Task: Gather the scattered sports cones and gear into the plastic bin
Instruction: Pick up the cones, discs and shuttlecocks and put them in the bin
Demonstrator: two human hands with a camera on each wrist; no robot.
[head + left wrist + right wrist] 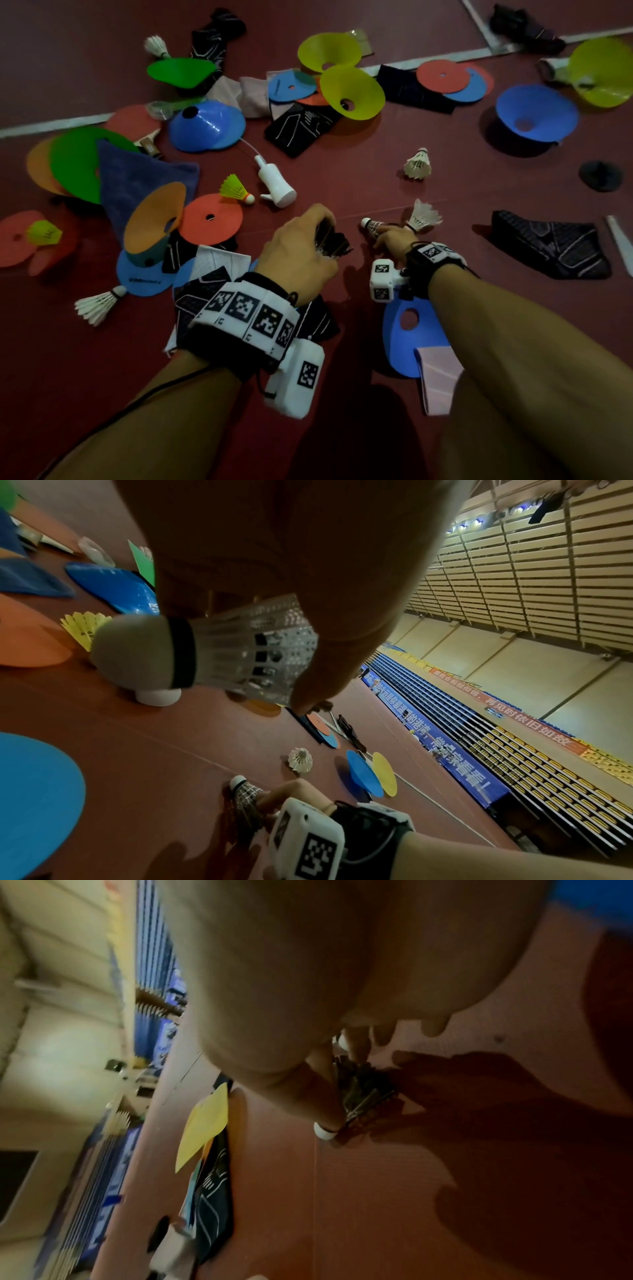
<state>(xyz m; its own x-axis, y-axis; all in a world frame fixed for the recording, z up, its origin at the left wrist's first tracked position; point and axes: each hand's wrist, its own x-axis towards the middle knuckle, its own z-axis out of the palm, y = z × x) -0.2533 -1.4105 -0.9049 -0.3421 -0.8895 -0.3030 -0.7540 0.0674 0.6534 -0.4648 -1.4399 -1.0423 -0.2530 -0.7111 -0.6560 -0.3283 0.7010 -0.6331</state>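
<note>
Here, left hand [301, 241] gripping shuttlecock [205, 656]

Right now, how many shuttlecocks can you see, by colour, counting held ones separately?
White shuttlecocks on floor: 4
Yellow shuttlecocks on floor: 2
Held shuttlecocks, one in left hand, one in right hand: 2
Total: 8

Cones and flat discs in yellow [352, 92], blue [536, 109], green [78, 161], orange [154, 219] and red [210, 219] were scattered over the court floor [376, 178]. White shuttlecocks [418, 164] were strewn between them, with dark cloths [548, 243].
</note>
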